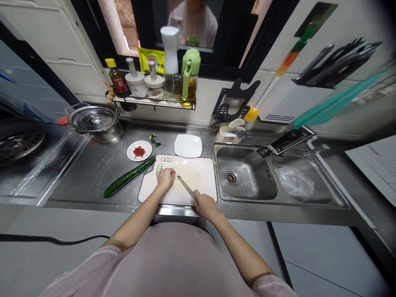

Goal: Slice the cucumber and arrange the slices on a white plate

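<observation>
My right hand (pixel 205 204) grips a knife (pixel 186 187) by its handle, the blade slanting up and left across the white cutting board (pixel 201 181). At the knife's tip lies a thin cucumber slice (pixel 177 177). My left hand (pixel 166 178) is closed over the board's left part, fingers bent together; what they hold, if anything, is hidden. Beside and above it are several cucumber slices (pixel 167 159), set out in a row and an overlapping stack. A long dark green cucumber (pixel 128 177) rests on the steel counter, its upper end by the board's left corner.
Behind the board stand a white plate (pixel 188 145) and a small dish (pixel 133 155) with chopped red pieces (pixel 139 151). Green cucumber trimmings (pixel 154 140) lie nearby. A lidded steel pot (pixel 99 123) is at left, a double sink (pixel 247 173) at right, a bottle rack (pixel 154 101) above.
</observation>
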The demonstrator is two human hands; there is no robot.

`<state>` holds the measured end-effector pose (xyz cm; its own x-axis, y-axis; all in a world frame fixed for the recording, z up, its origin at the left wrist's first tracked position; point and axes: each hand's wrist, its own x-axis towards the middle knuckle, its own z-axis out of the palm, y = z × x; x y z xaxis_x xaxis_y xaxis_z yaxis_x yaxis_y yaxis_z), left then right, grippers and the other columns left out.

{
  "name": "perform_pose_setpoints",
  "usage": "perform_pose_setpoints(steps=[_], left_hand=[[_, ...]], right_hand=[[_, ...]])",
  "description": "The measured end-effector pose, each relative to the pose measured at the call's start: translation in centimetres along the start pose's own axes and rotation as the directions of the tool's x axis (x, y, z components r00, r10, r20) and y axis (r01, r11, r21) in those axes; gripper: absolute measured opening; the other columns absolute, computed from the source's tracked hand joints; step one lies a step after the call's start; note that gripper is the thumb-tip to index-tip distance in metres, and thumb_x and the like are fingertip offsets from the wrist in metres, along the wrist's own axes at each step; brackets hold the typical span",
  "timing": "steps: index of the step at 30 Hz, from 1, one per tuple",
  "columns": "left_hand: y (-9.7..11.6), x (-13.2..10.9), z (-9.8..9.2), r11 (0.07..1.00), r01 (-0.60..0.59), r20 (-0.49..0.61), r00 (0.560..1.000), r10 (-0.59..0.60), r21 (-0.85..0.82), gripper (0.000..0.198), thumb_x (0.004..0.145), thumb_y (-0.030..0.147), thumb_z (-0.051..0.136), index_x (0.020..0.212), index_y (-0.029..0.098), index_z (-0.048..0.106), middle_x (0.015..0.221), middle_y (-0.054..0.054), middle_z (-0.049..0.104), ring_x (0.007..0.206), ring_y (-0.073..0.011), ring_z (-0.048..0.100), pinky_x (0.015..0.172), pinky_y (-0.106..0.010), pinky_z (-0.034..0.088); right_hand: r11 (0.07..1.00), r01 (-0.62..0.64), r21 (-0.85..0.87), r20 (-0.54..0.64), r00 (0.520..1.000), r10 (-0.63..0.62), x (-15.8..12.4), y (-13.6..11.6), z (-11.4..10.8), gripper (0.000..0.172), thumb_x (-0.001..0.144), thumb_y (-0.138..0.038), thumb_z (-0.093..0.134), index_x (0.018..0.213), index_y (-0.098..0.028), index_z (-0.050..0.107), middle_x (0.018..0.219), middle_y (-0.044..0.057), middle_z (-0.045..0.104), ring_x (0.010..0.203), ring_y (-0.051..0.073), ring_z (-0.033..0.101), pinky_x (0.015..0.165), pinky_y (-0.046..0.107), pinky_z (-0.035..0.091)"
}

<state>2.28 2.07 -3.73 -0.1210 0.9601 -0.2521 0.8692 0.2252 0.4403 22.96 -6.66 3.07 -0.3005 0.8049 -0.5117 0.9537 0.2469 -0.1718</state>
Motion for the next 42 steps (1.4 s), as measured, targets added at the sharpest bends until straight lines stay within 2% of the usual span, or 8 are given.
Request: perform_pose_setpoints(steps=[10, 24, 31, 42], left_hand=[[-0.1, 0.3, 0.2, 1.0, 0.01, 0.004, 1.0, -0.01, -0.007, 0.018, 0.082, 0.024, 0.055, 0.09, 0.028, 0.071, 0.102, -0.003, 0.073, 0.107, -0.0261, 0.057, 0.092, -0.042, 0.033], [0.0, 0.6, 0.0, 1.0, 0.019, 0.017, 1.0, -0.019, -0.001, 0.017, 0.081, 0.025, 0.056, 0.09, 0.027, 0.071, 0.101, -0.004, 0.073, 0.107, -0.0269, 0.057, 0.091, -0.042, 0.033], [0.0, 0.7, 0.0, 1.0, 0.027, 0.022, 0.999, -0.027, -0.002, 0.018, 0.08, 0.023, 0.056, 0.09, 0.027, 0.071, 0.101, -0.004, 0.073, 0.108, -0.027, 0.056, 0.093, -0.043, 0.033], [0.2, 1.1, -0.4, 0.999, 0.051, 0.093, 0.994, -0.05, -0.009, 0.014, 0.081, 0.025, 0.059, 0.089, 0.027, 0.069, 0.098, -0.002, 0.074, 0.109, -0.0263, 0.055, 0.092, -0.042, 0.031]], right_hand=[[0.999, -0.014, -0.031, 0.008, 1.0, 0.014, 0.0, -0.7, -0.1, 0.026, 0.093, -0.016, 0.033, 0.115, -0.017, 0.046, 0.095, 0.014, 0.07, 0.091, 0.026, 0.066, 0.07, 0.03, 0.038], [1.0, -0.016, 0.006, 0.113, 0.993, 0.016, 1.0, -1.3, -0.5, 0.035, 0.088, -0.009, 0.038, 0.122, -0.016, 0.044, 0.103, 0.017, 0.068, 0.098, 0.027, 0.065, 0.073, 0.031, 0.04], [1.0, -0.007, -0.001, 0.116, 0.993, 0.007, 1.3, -1.2, -0.4, 0.035, 0.087, -0.007, 0.038, 0.12, -0.016, 0.044, 0.101, 0.016, 0.068, 0.096, 0.026, 0.065, 0.071, 0.03, 0.04], [1.0, 0.025, -0.012, 0.122, 0.992, -0.023, 1.7, -1.1, -1.1, 0.036, 0.086, -0.007, 0.036, 0.121, -0.015, 0.043, 0.101, 0.017, 0.068, 0.096, 0.028, 0.065, 0.071, 0.032, 0.042]])
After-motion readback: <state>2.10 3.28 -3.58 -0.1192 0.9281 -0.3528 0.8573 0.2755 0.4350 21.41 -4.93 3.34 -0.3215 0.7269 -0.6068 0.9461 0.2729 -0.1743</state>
